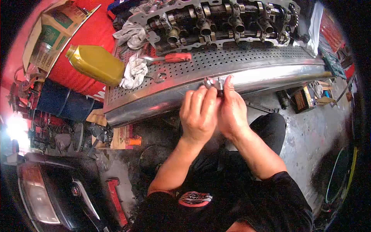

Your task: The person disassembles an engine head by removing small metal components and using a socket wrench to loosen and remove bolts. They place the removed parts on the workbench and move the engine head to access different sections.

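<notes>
Both of my hands meet at the front edge of the perforated metal bench (pixel 170 99). They hold a small metal part (pixel 213 82) between them. My left hand (pixel 199 112) has its fingers curled round the part's lower left side. My right hand (pixel 233 110) presses on it from the right, with the thumb pointing up. Much of the part is hidden by the fingers. Behind the hands, a cylinder head (pixel 222 23) with shafts and several round tubes lies on the bench.
A red-handled tool (pixel 177 57), a wrench (pixel 157 77) and a white rag (pixel 134 71) lie left of the hands. A yellow-green bottle (pixel 96 63) stands at the bench's left end. A black car (pixel 62 193) is at lower left, and an open box (pixel 305 98) at right.
</notes>
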The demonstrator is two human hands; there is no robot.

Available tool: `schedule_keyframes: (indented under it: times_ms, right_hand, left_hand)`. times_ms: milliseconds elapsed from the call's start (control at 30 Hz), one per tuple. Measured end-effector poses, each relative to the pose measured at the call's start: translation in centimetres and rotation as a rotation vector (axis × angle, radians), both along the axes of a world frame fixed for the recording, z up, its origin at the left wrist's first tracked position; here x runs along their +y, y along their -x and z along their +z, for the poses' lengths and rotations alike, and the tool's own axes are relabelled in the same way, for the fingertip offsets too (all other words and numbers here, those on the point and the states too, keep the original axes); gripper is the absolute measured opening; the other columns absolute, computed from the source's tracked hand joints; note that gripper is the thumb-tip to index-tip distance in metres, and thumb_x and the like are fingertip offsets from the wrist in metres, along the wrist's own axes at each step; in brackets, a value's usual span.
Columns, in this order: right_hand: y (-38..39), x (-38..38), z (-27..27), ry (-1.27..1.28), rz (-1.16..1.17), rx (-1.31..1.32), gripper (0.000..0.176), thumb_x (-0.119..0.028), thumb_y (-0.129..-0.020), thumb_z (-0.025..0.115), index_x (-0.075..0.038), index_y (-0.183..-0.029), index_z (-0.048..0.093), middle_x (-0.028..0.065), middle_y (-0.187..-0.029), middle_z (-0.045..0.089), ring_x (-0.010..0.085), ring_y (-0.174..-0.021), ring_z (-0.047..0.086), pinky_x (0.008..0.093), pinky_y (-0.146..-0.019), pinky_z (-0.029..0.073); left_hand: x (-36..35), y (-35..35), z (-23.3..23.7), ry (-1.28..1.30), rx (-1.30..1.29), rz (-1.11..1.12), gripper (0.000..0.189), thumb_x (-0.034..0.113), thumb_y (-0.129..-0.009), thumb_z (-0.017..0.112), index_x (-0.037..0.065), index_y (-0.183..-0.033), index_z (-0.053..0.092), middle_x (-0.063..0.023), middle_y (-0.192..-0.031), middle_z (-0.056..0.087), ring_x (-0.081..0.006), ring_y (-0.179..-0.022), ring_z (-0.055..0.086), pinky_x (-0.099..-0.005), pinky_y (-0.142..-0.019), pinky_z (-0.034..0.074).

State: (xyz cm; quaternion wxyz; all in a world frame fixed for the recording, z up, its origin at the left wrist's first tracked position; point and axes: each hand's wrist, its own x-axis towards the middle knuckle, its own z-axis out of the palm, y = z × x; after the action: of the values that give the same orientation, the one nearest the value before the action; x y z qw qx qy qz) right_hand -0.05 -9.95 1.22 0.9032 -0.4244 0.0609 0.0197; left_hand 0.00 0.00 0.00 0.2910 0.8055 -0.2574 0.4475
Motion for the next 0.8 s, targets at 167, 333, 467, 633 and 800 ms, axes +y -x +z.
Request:
schedule_keyframes:
  times_ms: [167, 333, 467, 633, 800]
  right_hand:
    - [-1.3, 2.7, 1.4, 0.140, 0.033, -0.080, 0.046, -0.042, -0.107, 0.048, -0.001, -0.099, 0.068, 0.0009, -0.087, 0.065, 0.0088, -0.079, 0.056, 0.0261, -0.072, 0.047]
    - [-3.3, 4.1, 3.3, 0.053, 0.099, -0.110, 0.036, -0.028, -0.107, 0.050, 0.004, -0.111, 0.066, 0.0055, -0.098, 0.070, 0.0106, -0.086, 0.062, 0.0269, -0.080, 0.051]
    - [-5.1, 4.9, 3.4, -0.110, 0.110, -0.086, 0.033, -0.023, -0.107, 0.049, 0.004, -0.110, 0.066, 0.0080, -0.100, 0.071, 0.0125, -0.088, 0.064, 0.0284, -0.084, 0.051]
    - [-8.0, 2.6, 2.1, 0.037, 0.343, -0.095, 0.033, -0.022, -0.105, 0.051, 0.000, -0.128, 0.061, 0.0106, -0.110, 0.070, 0.0181, -0.098, 0.068, 0.0335, -0.083, 0.055]
    - [-10.2, -1.1, 2.6, 1.521, -0.264, -0.690, 0.030, -0.025, -0.088, 0.068, -0.003, -0.108, 0.070, 0.0157, -0.100, 0.072, 0.0326, -0.096, 0.069, 0.0423, -0.080, 0.057]
  left_hand:
    - [3.3, -2.1, 2.4, 0.023, -0.026, 0.078, 0.028, -0.003, -0.077, 0.075, -0.001, -0.104, 0.068, -0.0143, -0.089, 0.066, -0.0314, -0.077, 0.062, -0.0411, -0.070, 0.051]
    - [3.7, -4.7, 2.7, 0.165, 0.043, 0.225, 0.021, 0.005, -0.085, 0.077, 0.000, -0.104, 0.069, -0.0105, -0.086, 0.067, -0.0176, -0.061, 0.061, -0.0325, -0.058, 0.050]
    - [3.7, -7.3, 2.8, 0.272, 0.107, 0.234, 0.020, 0.010, -0.089, 0.075, -0.002, -0.105, 0.069, -0.0071, -0.078, 0.068, -0.0144, -0.063, 0.062, -0.0306, -0.060, 0.051]
    - [5.0, -9.0, 4.2, 0.701, 0.670, 0.104, 0.020, 0.012, -0.091, 0.073, -0.006, -0.098, 0.068, -0.0064, -0.071, 0.068, -0.0105, -0.055, 0.060, -0.0279, -0.049, 0.049]
    - [5.6, -10.3, 3.8, 0.717, 0.639, 0.055, 0.019, 0.011, -0.091, 0.074, -0.005, -0.096, 0.067, -0.0055, -0.074, 0.067, -0.0082, -0.056, 0.058, -0.0224, -0.047, 0.048]
